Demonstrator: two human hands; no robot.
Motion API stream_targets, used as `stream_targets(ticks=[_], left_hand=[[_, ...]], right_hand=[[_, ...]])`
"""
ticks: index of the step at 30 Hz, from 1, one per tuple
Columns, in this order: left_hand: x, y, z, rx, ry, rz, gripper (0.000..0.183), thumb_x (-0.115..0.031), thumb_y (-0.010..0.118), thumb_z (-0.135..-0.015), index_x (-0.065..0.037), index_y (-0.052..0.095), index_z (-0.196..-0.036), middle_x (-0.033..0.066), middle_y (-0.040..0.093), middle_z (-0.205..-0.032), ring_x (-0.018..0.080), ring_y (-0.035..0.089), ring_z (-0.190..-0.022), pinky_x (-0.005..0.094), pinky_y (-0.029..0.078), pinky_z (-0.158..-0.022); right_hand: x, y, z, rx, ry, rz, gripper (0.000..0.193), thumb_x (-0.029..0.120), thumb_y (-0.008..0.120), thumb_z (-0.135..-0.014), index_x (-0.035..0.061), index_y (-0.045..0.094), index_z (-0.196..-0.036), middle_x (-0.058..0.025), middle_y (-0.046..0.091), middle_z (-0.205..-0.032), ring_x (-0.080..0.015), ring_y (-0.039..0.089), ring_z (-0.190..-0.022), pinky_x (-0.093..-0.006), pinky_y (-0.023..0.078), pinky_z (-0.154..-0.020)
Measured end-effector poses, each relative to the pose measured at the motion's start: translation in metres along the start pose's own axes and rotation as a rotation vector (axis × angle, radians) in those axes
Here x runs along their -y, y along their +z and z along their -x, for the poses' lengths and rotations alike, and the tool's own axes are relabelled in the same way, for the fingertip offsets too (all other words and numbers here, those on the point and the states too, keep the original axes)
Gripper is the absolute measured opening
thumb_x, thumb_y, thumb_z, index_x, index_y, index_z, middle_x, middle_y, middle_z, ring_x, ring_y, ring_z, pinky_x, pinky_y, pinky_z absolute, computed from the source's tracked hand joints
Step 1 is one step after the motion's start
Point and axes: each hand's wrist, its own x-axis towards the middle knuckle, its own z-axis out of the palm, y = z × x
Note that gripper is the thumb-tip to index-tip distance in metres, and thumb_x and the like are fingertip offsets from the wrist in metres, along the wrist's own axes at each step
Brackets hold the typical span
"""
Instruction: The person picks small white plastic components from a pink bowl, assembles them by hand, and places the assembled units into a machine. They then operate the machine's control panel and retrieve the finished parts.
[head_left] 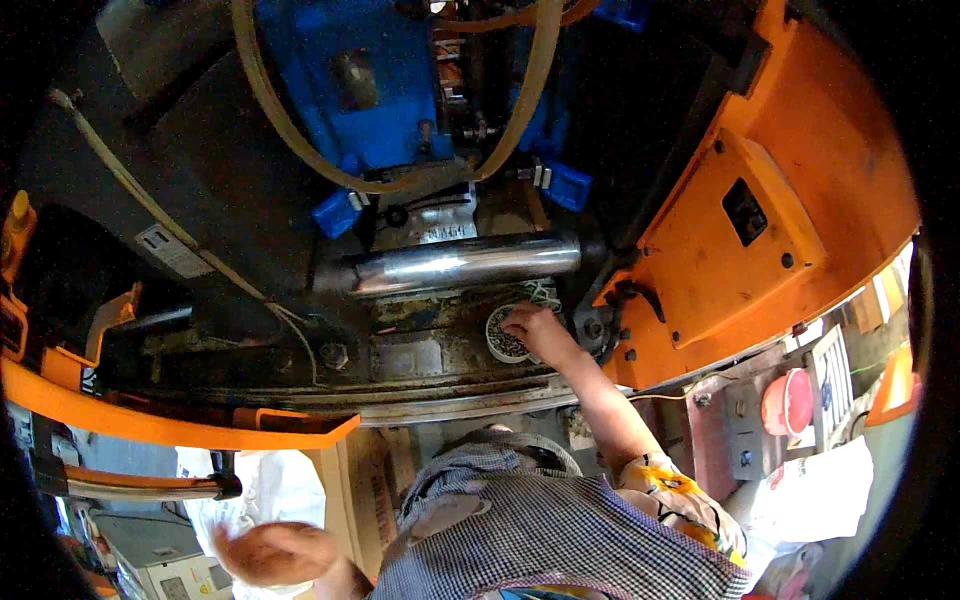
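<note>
I have the right hand (pixel 540 332) reaching just to the near side of the polished steel bar (pixel 470 262), toward the bar's right end. Its fingers dip into a small round white bowl (pixel 506 359), which sits below the bar, near it and apart from it. Small loose pieces (pixel 506 344) lie in the bowl, too tiny for me to identify. I read the fingertips as pointed down and drawn narrow among them, but I cannot tell whether they hold any.

The left hand (pixel 275 552) is well away from the bar, below it and to the left. It is blurred, so I cannot tell how wide its fingers stand or whether they hold anything. From here it shows in front of a white bag (pixel 285 488); I cannot make out contact.

Beyond the bar I see the blue machine body (pixel 370 90) and a tan band (pixel 262 95) looping down toward the bar. To the bar's right stands an orange panel (pixel 730 240); farther right and nearer the wearer than the bar is a red tub (pixel 787 402).
</note>
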Motion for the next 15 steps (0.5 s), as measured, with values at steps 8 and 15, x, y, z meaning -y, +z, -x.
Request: stream_targets(ticks=[8,15], left_hand=[[-0.069,0.123,0.111,0.947,-2.174,1.434,0.044,-0.039,0.038,-0.094,0.001,0.050,-0.106,0.0137,0.058,-0.097,0.0250,0.055,-0.095,0.0382,0.045,-0.087],[-0.055,0.129,0.126,0.597,-2.308,1.454,0.023,-0.018,0.036,-0.096,-0.002,0.048,-0.107,0.0056,0.056,-0.095,0.0159,0.057,-0.085,0.0277,0.050,-0.076]], right_hand=[[0.109,-0.023,-0.002,0.187,-0.272,-0.288,0.017,0.006,0.063,-0.071,0.0030,0.064,-0.089,-0.0092,0.062,-0.088,-0.0242,0.062,-0.083,-0.0315,0.050,-0.072],[0.137,-0.016,-0.004,0.103,-0.625,0.107,0.024,0.011,0.059,-0.063,0.0047,0.062,-0.086,-0.0062,0.059,-0.092,-0.0215,0.054,-0.091,-0.0311,0.047,-0.081]])
